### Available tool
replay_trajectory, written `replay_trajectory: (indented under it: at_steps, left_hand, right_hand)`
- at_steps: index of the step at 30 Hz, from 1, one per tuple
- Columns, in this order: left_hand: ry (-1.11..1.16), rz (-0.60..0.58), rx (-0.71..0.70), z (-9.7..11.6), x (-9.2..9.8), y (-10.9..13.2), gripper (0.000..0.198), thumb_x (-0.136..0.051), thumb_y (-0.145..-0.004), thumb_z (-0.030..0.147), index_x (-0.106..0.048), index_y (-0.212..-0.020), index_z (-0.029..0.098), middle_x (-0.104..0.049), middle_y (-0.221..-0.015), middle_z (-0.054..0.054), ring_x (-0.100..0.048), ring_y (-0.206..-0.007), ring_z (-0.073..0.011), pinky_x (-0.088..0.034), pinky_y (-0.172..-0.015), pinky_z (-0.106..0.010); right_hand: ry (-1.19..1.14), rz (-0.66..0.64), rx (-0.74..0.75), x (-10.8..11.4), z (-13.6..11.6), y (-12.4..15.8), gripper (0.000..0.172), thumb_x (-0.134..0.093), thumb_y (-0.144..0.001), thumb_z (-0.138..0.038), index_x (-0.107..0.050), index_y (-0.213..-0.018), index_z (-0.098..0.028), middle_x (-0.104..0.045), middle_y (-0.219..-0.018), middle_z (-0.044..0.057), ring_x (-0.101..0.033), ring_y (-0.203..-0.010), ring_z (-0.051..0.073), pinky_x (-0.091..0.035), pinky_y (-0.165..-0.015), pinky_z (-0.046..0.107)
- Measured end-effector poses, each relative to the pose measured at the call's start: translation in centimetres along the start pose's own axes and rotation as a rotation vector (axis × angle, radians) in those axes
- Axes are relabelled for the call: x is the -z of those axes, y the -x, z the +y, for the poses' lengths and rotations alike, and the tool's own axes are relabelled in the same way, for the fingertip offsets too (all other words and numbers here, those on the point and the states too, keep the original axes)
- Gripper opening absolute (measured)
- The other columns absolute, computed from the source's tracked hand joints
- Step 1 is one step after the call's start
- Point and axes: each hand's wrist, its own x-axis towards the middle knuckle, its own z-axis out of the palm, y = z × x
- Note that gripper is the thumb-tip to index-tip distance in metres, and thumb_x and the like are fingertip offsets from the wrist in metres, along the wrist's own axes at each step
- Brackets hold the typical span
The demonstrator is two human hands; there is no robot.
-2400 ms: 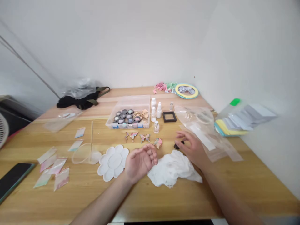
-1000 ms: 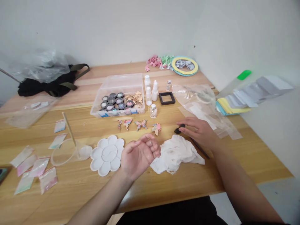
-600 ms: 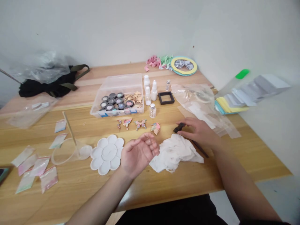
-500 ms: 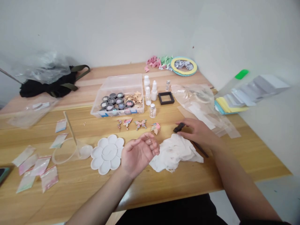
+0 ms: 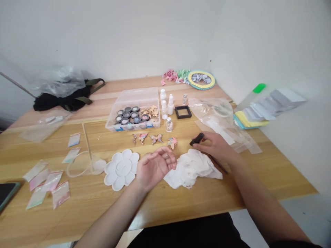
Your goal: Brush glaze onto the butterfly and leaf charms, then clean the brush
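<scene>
My right hand [image 5: 215,147] pinches a small black object [image 5: 197,138] and holds it just above the wooden table [image 5: 181,203], beside a crumpled white cloth [image 5: 190,168]. A thin dark stick [image 5: 218,164] lies under that hand. My left hand [image 5: 154,166] rests palm up with curled fingers between a white flower-shaped palette [image 5: 121,168] and the cloth, and nothing shows in it. Several painted butterflies [image 5: 156,138] lie just beyond both hands.
A clear box [image 5: 134,108] of small dark jars stands behind, with white bottles [image 5: 167,102], a small glass vial [image 5: 169,124] and a black square frame [image 5: 183,112]. Plastic bags [image 5: 219,113] lie right, sachets [image 5: 49,182] and a clear funnel [image 5: 84,163] left, a phone [image 5: 6,193] at the far left.
My right hand has closed on the small black object and raised it slightly off the table. The left hand has stayed put; the camera view has shifted.
</scene>
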Motion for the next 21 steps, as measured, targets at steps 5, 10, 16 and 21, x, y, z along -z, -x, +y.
replay_trajectory:
  at_steps: [5,10,16,21]
  left_hand:
    - [-0.389,-0.049,0.065,1.3,-1.5,-0.9,0.024,-0.078,-0.068,0.023,-0.069,-0.086,0.012,-0.069,-0.079,-0.007,-0.063,-0.070,-0.0154,-0.044,-0.067,-0.027]
    - [-0.691,-0.099,-0.013,3.6,-5.1,-1.6,0.014,-0.076,-0.068,0.010,-0.066,-0.077,0.015,-0.062,-0.075,0.000,-0.055,-0.070,-0.0116,-0.041,-0.066,-0.025]
    - [-0.825,-0.194,-0.189,5.5,-7.1,-1.4,0.012,-0.070,-0.072,0.014,-0.065,-0.083,0.018,-0.059,-0.078,0.000,-0.054,-0.074,-0.0138,-0.046,-0.068,-0.026]
    - [-0.868,-0.216,-0.236,5.8,-7.1,-1.6,0.008,-0.071,-0.072,0.014,-0.065,-0.077,0.017,-0.061,-0.076,0.000,-0.054,-0.071,-0.0133,-0.045,-0.065,-0.025]
  right_hand:
    - [-0.074,-0.090,0.164,2.8,-6.0,-0.5,0.019,-0.068,-0.082,-0.039,-0.071,-0.088,-0.022,-0.076,-0.092,0.003,-0.069,-0.084,0.018,-0.054,-0.078,0.032]
    - [-0.005,-0.244,0.427,4.4,-11.5,-1.9,0.009,-0.069,-0.084,-0.028,-0.071,-0.088,-0.020,-0.074,-0.088,0.001,-0.067,-0.082,0.016,-0.050,-0.075,0.030]
    - [0.061,-0.173,0.624,4.7,-12.9,-2.6,0.014,-0.070,-0.084,-0.031,-0.074,-0.093,-0.022,-0.069,-0.103,0.006,-0.064,-0.098,0.019,-0.051,-0.084,0.033]
    - [0.131,-0.170,0.639,5.2,-13.5,-2.6,0.013,-0.071,-0.083,-0.029,-0.076,-0.093,-0.021,-0.069,-0.107,0.006,-0.064,-0.102,0.019,-0.050,-0.088,0.033]
